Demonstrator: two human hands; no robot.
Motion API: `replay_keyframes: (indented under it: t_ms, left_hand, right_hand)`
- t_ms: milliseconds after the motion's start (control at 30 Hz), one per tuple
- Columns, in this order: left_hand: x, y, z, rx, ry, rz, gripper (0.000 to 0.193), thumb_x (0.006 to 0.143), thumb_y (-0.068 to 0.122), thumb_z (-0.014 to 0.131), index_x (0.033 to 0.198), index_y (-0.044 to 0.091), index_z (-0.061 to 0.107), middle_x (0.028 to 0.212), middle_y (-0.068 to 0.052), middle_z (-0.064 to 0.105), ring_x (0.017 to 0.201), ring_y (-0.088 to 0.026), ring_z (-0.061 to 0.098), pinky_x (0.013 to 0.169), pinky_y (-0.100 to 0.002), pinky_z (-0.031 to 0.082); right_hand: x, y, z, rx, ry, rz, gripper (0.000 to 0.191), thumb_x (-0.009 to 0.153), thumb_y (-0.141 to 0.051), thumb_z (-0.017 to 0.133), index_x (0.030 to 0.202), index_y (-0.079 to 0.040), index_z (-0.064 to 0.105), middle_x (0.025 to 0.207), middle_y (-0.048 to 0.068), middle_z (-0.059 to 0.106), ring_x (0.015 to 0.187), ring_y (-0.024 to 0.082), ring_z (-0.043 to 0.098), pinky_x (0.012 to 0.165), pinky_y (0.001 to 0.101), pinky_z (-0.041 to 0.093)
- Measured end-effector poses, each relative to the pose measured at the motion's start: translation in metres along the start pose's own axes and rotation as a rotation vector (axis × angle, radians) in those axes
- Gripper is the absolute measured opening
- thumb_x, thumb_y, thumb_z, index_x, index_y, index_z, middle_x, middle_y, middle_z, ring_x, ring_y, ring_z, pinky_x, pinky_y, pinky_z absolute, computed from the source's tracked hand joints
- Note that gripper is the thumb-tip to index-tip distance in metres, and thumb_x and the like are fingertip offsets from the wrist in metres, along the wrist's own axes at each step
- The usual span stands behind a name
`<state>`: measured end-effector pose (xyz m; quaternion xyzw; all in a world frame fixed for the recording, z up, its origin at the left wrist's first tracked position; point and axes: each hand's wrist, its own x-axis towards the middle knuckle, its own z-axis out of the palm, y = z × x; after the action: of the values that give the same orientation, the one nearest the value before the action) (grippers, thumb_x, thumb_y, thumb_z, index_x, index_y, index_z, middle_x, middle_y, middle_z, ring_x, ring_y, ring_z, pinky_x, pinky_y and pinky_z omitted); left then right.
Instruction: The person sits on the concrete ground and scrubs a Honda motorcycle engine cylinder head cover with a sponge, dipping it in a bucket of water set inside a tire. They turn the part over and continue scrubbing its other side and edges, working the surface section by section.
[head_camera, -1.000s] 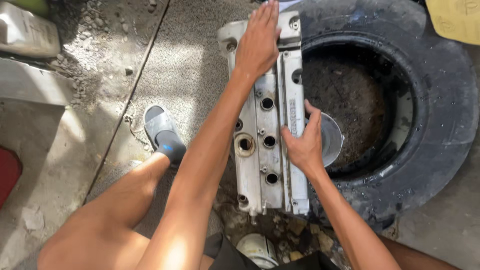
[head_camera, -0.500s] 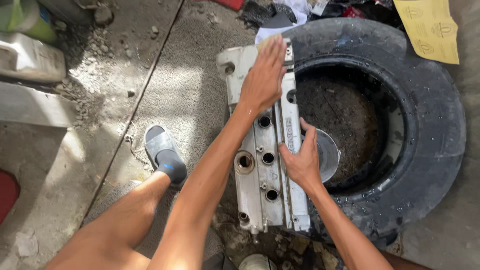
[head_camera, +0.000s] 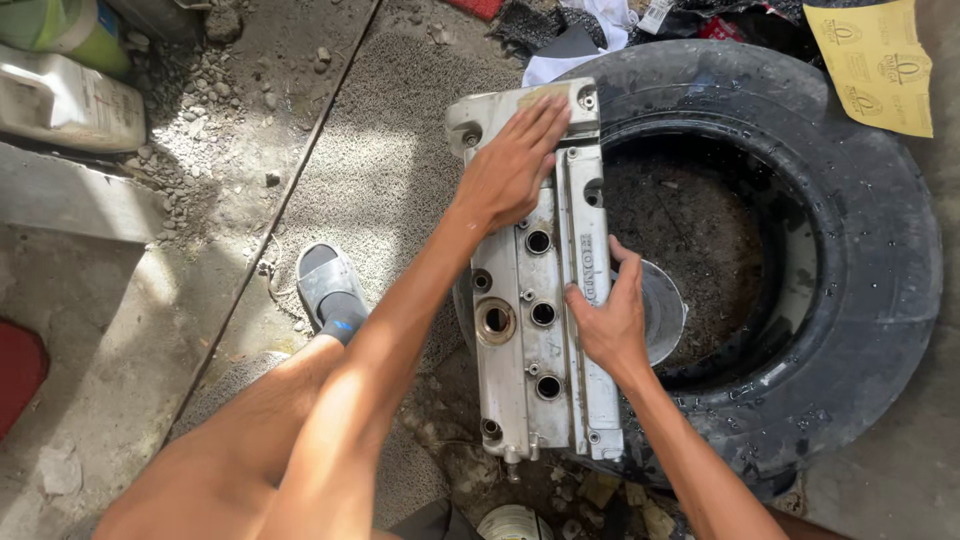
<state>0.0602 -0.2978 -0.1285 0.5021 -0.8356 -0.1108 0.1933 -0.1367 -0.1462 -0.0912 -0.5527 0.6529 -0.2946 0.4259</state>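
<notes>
— Where was the valve cover (head_camera: 535, 300) lying?

— Across the left rim of an old black tyre (head_camera: 860, 250) that lay flat on the ground. The cover was a long silvery casting, running from near to far, with a row of round holes down its middle and a larger round opening toward its near-left side. Its near end hung over rubble and small stones.

— And the hands?

— The left hand (head_camera: 512, 165) lay flat on the far end of the cover, fingers together and stretched out, with a piece of yellowish sandpaper (head_camera: 545, 97) showing just past the fingertips — pressed under them, as far as could be told. It gripped nothing else. The right hand (head_camera: 612, 320) clasped the right edge of the cover about midway along, thumb on top, fingers curled over the side, steadying it.

— Anything inside the tyre?

— Dark, dirt-covered ground, and a round greyish metal disc (head_camera: 660, 310) just behind the right hand; whether the hand touched it could not be told.

— What else lay about?

— A foot in a grey sandal (head_camera: 330, 290) stood on the concrete floor (head_camera: 380, 170) to the left of the cover. Far left sat a white plastic jug (head_camera: 65, 100) beside a green one (head_camera: 65, 30). A yellow sheet of sandpaper (head_camera: 875, 60) rested at the far right, touching the tyre's far edge, and rags (head_camera: 580, 30) were heaped beyond the tyre.
</notes>
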Motion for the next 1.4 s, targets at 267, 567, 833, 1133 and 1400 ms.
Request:
replay_keyframes:
  t_ms: [267, 567, 833, 1133, 1400]
  left_hand:
    - [0.037, 0.009, 0.014, 0.113, 0.053, -0.132, 0.058, 0.112, 0.027, 0.038, 0.161, -0.002, 0.027, 0.169, -0.018, 0.029, 0.159, -0.029, 0.023, 0.133, -0.040, 0.018]
    - [-0.050, 0.012, -0.002, -0.031, 0.084, -0.228, 0.059, 0.108, 0.024, 0.041, 0.161, 0.001, 0.027, 0.168, -0.018, 0.028, 0.158, -0.032, 0.024, 0.130, -0.043, 0.019]
    - [0.006, -0.008, 0.014, 0.015, 0.101, -0.290, 0.065, 0.109, 0.031, 0.040, 0.159, -0.006, 0.021, 0.168, -0.022, 0.023, 0.157, -0.035, 0.020, 0.130, -0.044, 0.015]
    - [-0.043, 0.008, 0.010, 0.038, 0.066, -0.287, 0.072, 0.105, 0.037, 0.042, 0.158, -0.007, 0.021, 0.166, -0.024, 0.022, 0.156, -0.036, 0.019, 0.128, -0.043, 0.012]
    - [-0.004, -0.019, 0.008, -0.022, 0.139, -0.422, 0.072, 0.104, 0.035, 0.045, 0.160, -0.004, 0.022, 0.168, -0.020, 0.023, 0.158, -0.033, 0.019, 0.131, -0.043, 0.011]
  right_hand:
    - [-0.001, 0.013, 0.000, -0.051, 0.041, -0.123, 0.072, 0.085, -0.016, 0.072, 0.144, 0.005, 0.035, 0.135, 0.025, 0.051, 0.123, 0.033, 0.057, 0.104, 0.0431, 0.045]
    - [0.001, 0.016, 0.000, -0.028, 0.079, -0.161, 0.073, 0.084, -0.016, 0.073, 0.144, 0.006, 0.037, 0.137, 0.026, 0.051, 0.126, 0.035, 0.056, 0.107, 0.0437, 0.044]
    - [-0.002, 0.022, -0.001, -0.078, 0.089, -0.212, 0.073, 0.084, -0.015, 0.075, 0.143, 0.007, 0.038, 0.136, 0.028, 0.052, 0.127, 0.038, 0.055, 0.108, 0.0445, 0.043]
    - [0.002, 0.017, 0.001, -0.084, 0.083, -0.201, 0.073, 0.085, -0.015, 0.073, 0.143, 0.007, 0.036, 0.134, 0.028, 0.053, 0.124, 0.037, 0.057, 0.105, 0.0443, 0.044]
    - [-0.003, 0.014, 0.002, -0.100, 0.060, -0.166, 0.073, 0.085, -0.016, 0.073, 0.144, 0.004, 0.035, 0.134, 0.027, 0.053, 0.124, 0.036, 0.058, 0.105, 0.0450, 0.044]
